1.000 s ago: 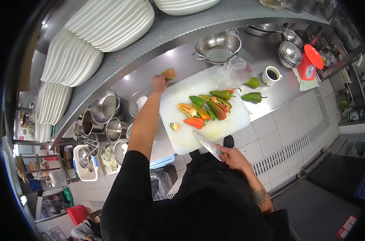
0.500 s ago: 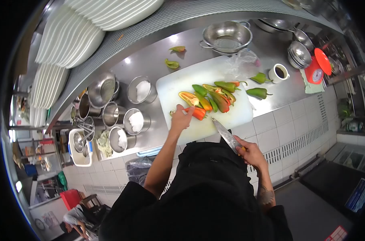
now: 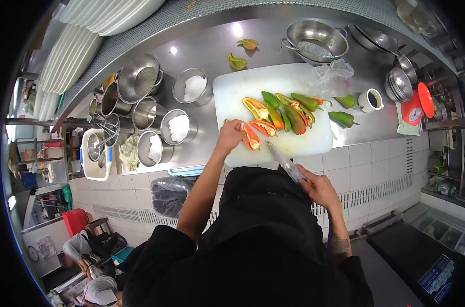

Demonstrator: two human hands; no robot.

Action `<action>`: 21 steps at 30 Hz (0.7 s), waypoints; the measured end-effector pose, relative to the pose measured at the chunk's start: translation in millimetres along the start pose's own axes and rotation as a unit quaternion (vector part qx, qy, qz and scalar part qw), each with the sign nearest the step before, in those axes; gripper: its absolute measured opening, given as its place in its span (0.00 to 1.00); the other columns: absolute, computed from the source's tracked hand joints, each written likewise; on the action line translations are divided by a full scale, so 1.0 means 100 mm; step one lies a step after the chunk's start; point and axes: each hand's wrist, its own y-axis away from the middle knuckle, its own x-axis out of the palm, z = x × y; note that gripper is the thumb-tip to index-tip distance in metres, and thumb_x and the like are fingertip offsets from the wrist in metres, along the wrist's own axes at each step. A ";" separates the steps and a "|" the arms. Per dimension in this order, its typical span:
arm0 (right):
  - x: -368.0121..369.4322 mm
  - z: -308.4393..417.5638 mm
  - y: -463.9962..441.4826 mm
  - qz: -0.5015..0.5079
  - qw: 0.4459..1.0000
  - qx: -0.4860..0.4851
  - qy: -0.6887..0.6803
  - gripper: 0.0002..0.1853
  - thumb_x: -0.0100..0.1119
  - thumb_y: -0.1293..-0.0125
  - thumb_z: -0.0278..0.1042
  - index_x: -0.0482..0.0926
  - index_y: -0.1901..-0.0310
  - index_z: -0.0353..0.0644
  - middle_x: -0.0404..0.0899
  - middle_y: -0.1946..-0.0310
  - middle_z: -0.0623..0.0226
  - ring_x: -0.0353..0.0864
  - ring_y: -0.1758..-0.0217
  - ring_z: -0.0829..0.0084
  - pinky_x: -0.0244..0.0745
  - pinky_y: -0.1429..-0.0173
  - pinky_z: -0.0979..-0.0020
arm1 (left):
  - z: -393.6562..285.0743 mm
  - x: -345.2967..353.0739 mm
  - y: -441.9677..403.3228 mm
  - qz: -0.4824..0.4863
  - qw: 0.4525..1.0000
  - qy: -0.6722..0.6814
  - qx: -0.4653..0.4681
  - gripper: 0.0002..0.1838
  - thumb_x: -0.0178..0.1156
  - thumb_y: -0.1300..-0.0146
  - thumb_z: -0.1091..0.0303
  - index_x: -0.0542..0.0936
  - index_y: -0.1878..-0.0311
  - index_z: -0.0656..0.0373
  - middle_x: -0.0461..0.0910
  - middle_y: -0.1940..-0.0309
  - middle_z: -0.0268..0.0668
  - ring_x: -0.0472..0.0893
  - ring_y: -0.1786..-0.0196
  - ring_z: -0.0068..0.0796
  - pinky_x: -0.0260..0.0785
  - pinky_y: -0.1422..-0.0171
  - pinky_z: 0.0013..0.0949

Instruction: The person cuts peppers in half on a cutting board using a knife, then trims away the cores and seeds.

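My left hand (image 3: 231, 137) grips a red pepper half (image 3: 251, 138) by its outer end, its cut face turned up. Right beside it lies another red pepper half (image 3: 263, 128), seeds showing. My right hand (image 3: 319, 190) is closed around the handle of a kitchen knife (image 3: 284, 161), whose tip rests at or just over the near part of the white cutting board (image 3: 304, 146). Farther back on the board, whole and halved green and orange peppers (image 3: 296, 121) lie in a loose group. A yellowish halved pepper (image 3: 255, 108) sits left of them.
Steel pots with white powder (image 3: 178, 128) stand left of the board. Behind it are a steel colander (image 3: 317, 41) and a plastic bag (image 3: 335, 77). A green pepper (image 3: 343, 119), a white cup (image 3: 371, 100) and a red scale (image 3: 413, 110) are to the right. Overhead runs a shelf with plates (image 3: 68, 66).
The red pepper under my left hand now shows as two open halves, one held and one on the board. The knife stays in my right hand. The whole view has shifted.
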 end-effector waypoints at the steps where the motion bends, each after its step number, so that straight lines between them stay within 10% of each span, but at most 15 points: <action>1: 0.01 0.03 0.01 0.002 1.000 0.001 0.001 0.27 0.62 0.30 0.35 0.73 0.29 0.60 0.82 0.74 0.45 0.83 0.67 0.43 0.79 0.57 0.53 | -0.02 -0.04 0.01 -0.016 0.999 -0.031 -0.005 0.13 0.64 0.48 0.80 0.83 0.56 0.68 0.86 0.66 0.37 0.84 0.65 0.23 0.77 0.61 0.28; 21: 0.02 0.10 -0.01 -0.034 0.959 -0.087 0.269 0.30 0.56 0.29 0.37 0.68 0.26 0.64 0.81 0.77 0.57 0.83 0.76 0.51 0.81 0.68 0.51 | -0.47 0.08 0.06 0.036 0.904 -0.389 0.173 0.12 0.74 0.47 0.68 0.83 0.62 0.62 0.81 0.73 0.47 0.82 0.67 0.50 0.73 0.59 0.47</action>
